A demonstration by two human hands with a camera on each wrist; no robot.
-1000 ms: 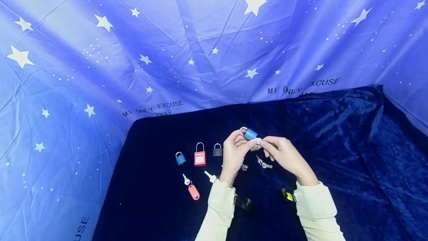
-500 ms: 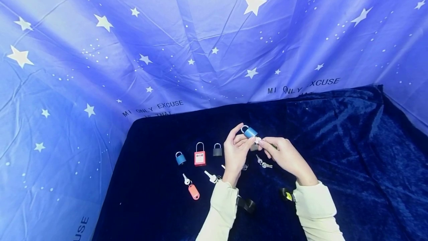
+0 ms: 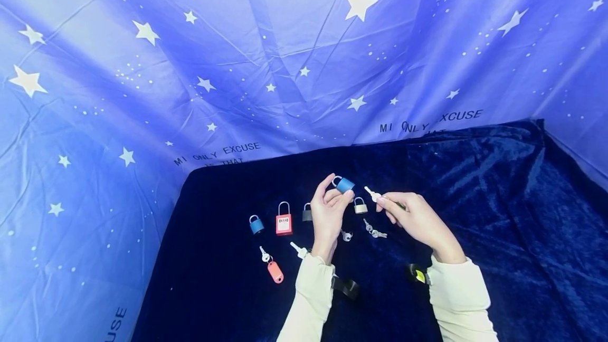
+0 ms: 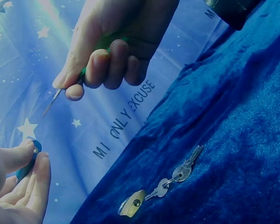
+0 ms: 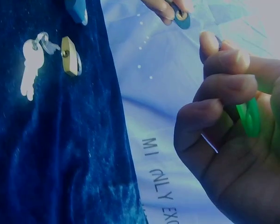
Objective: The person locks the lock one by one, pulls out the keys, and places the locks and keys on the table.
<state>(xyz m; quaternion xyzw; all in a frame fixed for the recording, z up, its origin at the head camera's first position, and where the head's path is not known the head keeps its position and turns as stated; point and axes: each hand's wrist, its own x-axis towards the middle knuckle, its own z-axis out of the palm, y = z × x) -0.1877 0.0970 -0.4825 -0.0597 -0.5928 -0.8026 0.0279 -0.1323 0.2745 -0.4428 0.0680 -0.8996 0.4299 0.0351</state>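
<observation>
Above the cloth my left hand (image 3: 328,215) grips a blue padlock (image 3: 344,184) between thumb and fingers, its shackle toward the upper left. The brass keyhole (image 5: 180,15) in the padlock's base shows in the right wrist view. My right hand (image 3: 410,220) pinches a silver key (image 3: 372,193) by its head, the blade pointing at the padlock with a gap between them. A green tag (image 5: 249,119) sits inside the right palm, partly covered by the curled fingers. Below the hands, a brass padlock (image 3: 361,208) stands on the cloth near a pair of keys (image 3: 375,232).
On the dark blue velvet (image 3: 214,289) to the left are another blue padlock (image 3: 257,225), a red padlock (image 3: 284,224) and a black padlock (image 3: 307,214), partly behind the left hand. Keys with a red tag (image 3: 275,272) and another key (image 3: 299,250) lie in front. A starry curtain (image 3: 285,41) rises behind.
The key has come away from the padlock: the right hand has moved right with it, and the left hand has shifted slightly left with the padlock. The brass padlock is now uncovered.
</observation>
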